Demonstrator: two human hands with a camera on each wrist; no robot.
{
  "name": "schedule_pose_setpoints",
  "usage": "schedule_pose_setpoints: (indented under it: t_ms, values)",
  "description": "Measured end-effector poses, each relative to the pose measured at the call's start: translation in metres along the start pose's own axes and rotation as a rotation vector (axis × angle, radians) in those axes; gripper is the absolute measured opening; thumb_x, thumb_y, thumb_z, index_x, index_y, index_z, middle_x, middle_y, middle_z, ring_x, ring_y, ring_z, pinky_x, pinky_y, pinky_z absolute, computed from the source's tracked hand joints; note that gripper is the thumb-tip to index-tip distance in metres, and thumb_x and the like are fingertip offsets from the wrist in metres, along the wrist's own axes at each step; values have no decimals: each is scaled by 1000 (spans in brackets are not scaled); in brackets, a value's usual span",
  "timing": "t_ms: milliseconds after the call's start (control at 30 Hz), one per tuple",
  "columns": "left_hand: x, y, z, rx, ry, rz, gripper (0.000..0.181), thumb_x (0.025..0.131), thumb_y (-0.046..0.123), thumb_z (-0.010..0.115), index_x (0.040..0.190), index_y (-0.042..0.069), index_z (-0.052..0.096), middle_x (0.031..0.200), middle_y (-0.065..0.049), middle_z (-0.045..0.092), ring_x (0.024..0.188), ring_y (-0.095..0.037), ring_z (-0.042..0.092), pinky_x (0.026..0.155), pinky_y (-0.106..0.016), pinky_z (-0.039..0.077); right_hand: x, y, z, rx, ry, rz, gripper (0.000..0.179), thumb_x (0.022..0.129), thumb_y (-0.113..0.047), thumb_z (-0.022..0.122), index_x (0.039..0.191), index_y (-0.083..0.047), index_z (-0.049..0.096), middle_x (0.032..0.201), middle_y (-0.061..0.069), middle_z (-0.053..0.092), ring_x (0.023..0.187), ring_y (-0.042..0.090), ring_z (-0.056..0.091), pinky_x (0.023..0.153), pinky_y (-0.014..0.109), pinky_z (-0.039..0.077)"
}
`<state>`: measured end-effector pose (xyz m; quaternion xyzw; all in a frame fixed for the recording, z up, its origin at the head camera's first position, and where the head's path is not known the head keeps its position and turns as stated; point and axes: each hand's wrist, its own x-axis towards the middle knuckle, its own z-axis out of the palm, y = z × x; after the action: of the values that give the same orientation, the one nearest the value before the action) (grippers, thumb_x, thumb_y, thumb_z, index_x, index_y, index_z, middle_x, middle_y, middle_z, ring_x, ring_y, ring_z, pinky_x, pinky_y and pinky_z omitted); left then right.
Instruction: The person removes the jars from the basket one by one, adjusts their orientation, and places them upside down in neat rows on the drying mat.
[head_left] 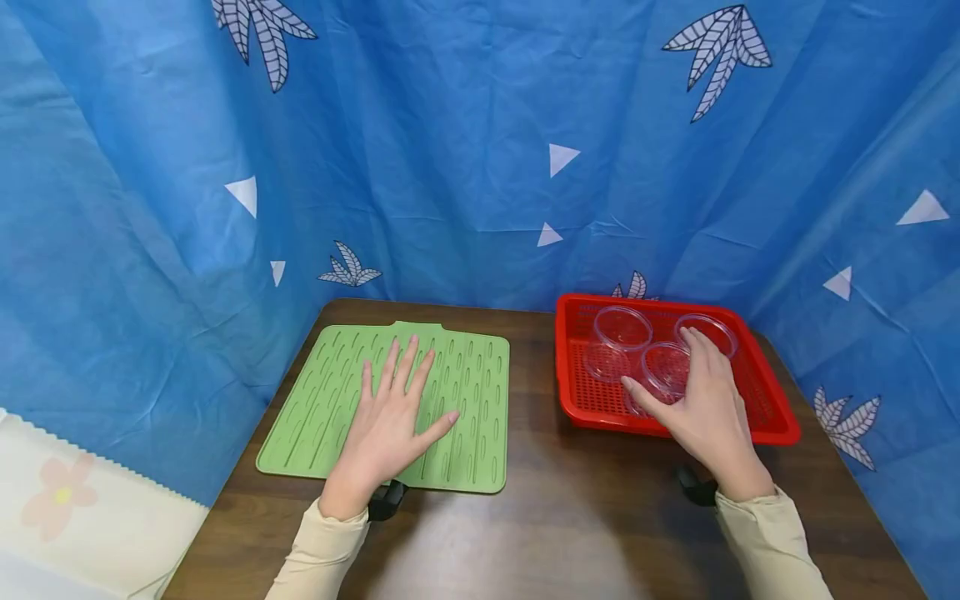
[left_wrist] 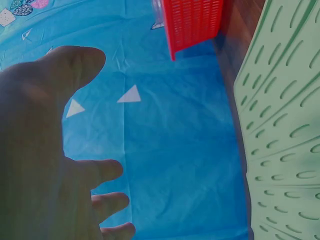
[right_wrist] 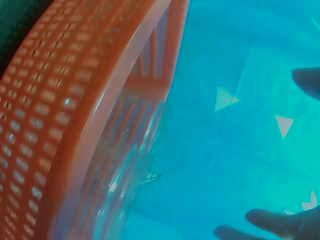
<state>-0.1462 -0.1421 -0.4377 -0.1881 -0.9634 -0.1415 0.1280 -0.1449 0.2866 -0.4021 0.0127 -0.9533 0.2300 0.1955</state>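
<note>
Head view: shows left hand [head_left: 390,427] spread above green mat [head_left: 468,400], with straight fingers and nothing held; hard to tell whether touching the surface. Shows right hand [head_left: 708,408] over red basket [head_left: 622,423], loosely arched, with a wide gap between thumb and fingers and likewise no hold on anything. Shows at least three clear cups [head_left: 617,343], all inside the basket, two toward the back and one nearer the front, close beside the right hand; contact impossible to confirm. Looks like the very start: apparently nothing lifted out, with even a first hold on a cup left to do.

Left wrist view: finds the left hand's fingers well apart, nothing between them, green mat alongside, basket farther off. Suggests no work done on this side.

Right wrist view: catches only dark fingertips at the right, apart from the basket, against blue curtain [right_wrist: 225,170]; cups blurred past the rim. Shows nothing gripped, in keeping with a reach not yet completed.
</note>
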Motion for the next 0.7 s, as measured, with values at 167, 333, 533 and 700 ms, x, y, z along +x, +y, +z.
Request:
schedule_pose_setpoints:
  t_ms: [167,333,533,700]
  values:
    - [0,-1,2,-7,-4,-2,97,103,70,57,173,9,31,182,-16,13,168,-40,5,128,-75,4,6,12,2,28,34,89,111,85,-43,91,165,4,30,157,34,43,134,56,45,93,82,52]
    - [0,-2,5,-20,-19,-11,98,103,71,58,174,10,30,183,-15,9,168,-37,1,129,-73,2,10,23,7,53,24,202,111,89,-41,89,165,7,26,157,37,39,138,57,42,97,81,50]
    - [-1,-5,9,-34,-22,-6,94,104,69,57,173,10,33,182,-16,12,168,-37,5,128,-75,9,14,37,16,129,-25,370,116,91,-46,87,168,7,18,163,38,31,144,58,37,102,80,48]
    - [-2,-6,11,-50,-34,-3,93,104,69,57,173,10,33,183,-16,11,168,-36,4,128,-75,11,18,45,23,159,-80,471,122,92,-54,84,168,9,14,163,39,30,145,59,35,110,78,44]
